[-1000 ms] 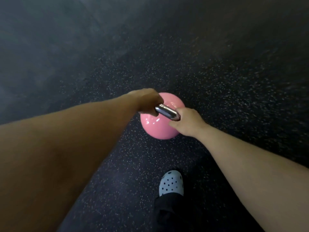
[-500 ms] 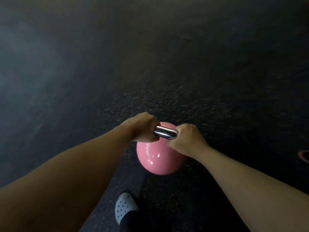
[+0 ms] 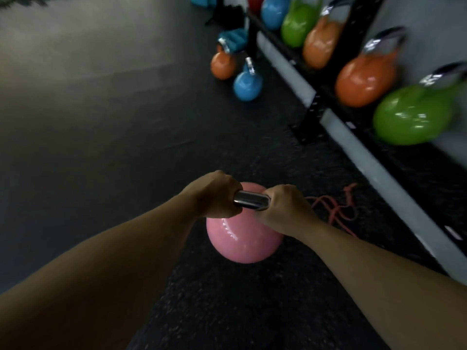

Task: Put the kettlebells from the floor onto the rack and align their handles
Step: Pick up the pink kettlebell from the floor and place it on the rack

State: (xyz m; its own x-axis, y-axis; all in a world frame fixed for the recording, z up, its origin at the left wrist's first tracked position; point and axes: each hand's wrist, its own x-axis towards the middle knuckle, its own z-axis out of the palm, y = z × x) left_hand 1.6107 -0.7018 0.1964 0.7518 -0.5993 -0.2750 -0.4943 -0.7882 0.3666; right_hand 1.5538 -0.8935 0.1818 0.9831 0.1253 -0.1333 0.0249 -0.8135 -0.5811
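A pink kettlebell (image 3: 242, 238) hangs below its steel handle (image 3: 251, 200), off the dark floor. My left hand (image 3: 214, 198) grips the handle's left end and my right hand (image 3: 283, 205) grips its right end. The black rack (image 3: 313, 72) runs along the wall at the right and carries several kettlebells, among them a green kettlebell (image 3: 412, 114) nearest me and an orange kettlebell (image 3: 364, 79) beyond it. On the floor further off stand a blue kettlebell (image 3: 247, 83) and a second orange kettlebell (image 3: 223, 62).
A pink rope (image 3: 336, 210) lies coiled on the floor just right of my hands, near the rack's base. Blue blocks (image 3: 233, 40) sit on the floor at the rack's far end. Dark rubber flooring (image 3: 101, 122) stretches to the left.
The view has swung up and right, bringing the rack and floor kettlebells into sight. The pink kettlebell has left the floor in both hands. The foot has dropped out of view.
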